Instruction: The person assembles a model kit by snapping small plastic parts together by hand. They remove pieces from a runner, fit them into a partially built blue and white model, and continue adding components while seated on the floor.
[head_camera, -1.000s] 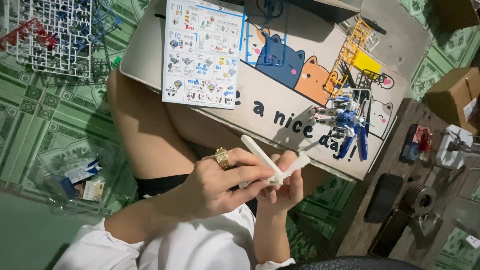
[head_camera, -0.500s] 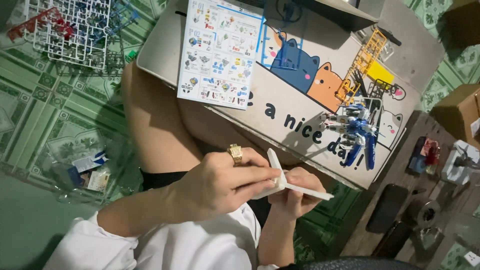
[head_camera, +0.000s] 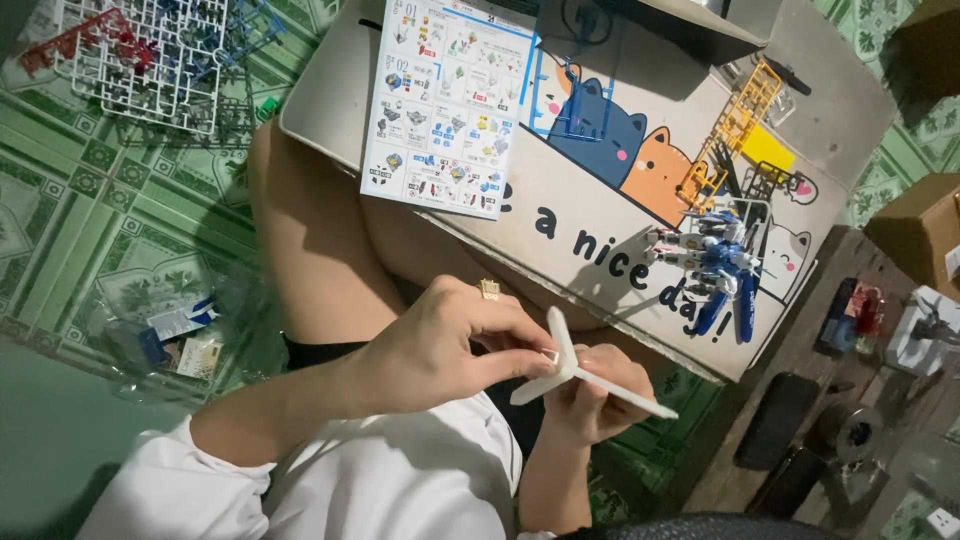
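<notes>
Grip: both hands were closed on one white wing part (head_camera: 625, 395); the left hand (head_camera: 430, 355) pinched it narrowly at the joint where its blades cross, and the right hand (head_camera: 600, 400) cupped it from below, its fingers hidden behind the plastic
Where the part was: held in the air above the lap, just in front of the bench (head_camera: 850, 130) edge, touching nothing but the two hands
Floor (head_camera: 90, 200): green patterned tiles, carrying the loose things at the left
Bench: one low lap bench over the legs, its top printed with three cartoon cats
Instruction sheet (head_camera: 450, 105): one, lying flat on the bench's left half
Runner frames: one white frame (head_camera: 140, 50) on the floor with red and blue frames overlapping it, their number unclear; one yellow frame (head_camera: 735, 130) on the bench
Clear bags (head_camera: 165, 335): a small heap on the floor, count unclear
Model figure (head_camera: 715, 262): one, blue and white, lying on the bench near the white cat, well apart from the hands
Ring (head_camera: 489, 289): one, on a left finger
Step in hand: by the look of it, blades being pressed together at the joint, not yet brought to the figure
Next move calls for: probably a steady squeeze at the joint without bending the thin blades
</notes>
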